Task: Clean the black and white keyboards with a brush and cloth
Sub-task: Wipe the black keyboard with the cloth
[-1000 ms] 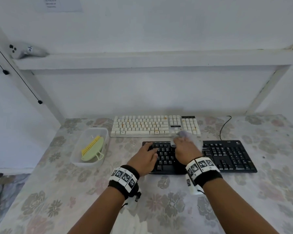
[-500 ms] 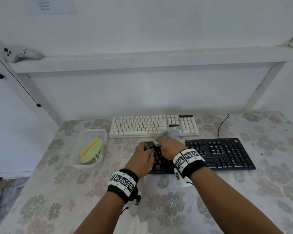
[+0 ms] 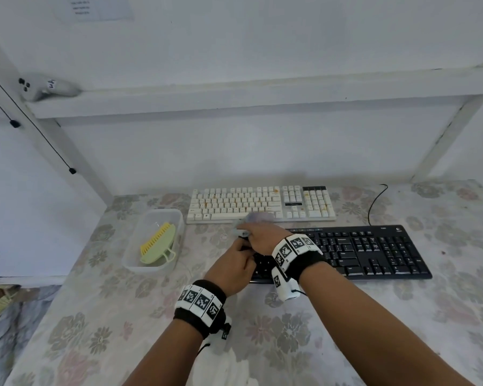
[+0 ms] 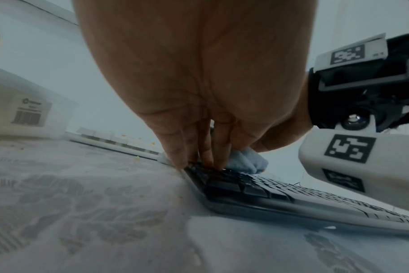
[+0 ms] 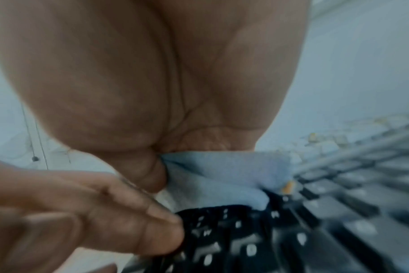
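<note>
The black keyboard [image 3: 368, 252] lies near me on the table, with the white keyboard [image 3: 260, 203] just behind it. My right hand [image 3: 262, 236] grips a light blue cloth [image 3: 255, 218] and presses it on the black keyboard's far left corner. In the right wrist view the cloth [image 5: 224, 177] is bunched under my palm on the keys [image 5: 327, 221]. My left hand [image 3: 234, 264] rests its fingers on the keyboard's left end; its fingertips [image 4: 194, 158] press the corner keys beside the cloth [image 4: 245, 160]. The yellow-green brush [image 3: 158, 243] lies in a clear tub.
The clear plastic tub [image 3: 154, 240] stands left of the keyboards. A black cable [image 3: 374, 201] runs from the black keyboard toward the back wall. A white beam [image 3: 262, 96] crosses above the table, with slanted posts at both sides. The flowered tablecloth [image 3: 290, 330] covers the table.
My right hand has slid the cloth leftward along the black keyboard's top rows to its left corner. The left hand has stayed at the keyboard's left end, shifting slightly left.
</note>
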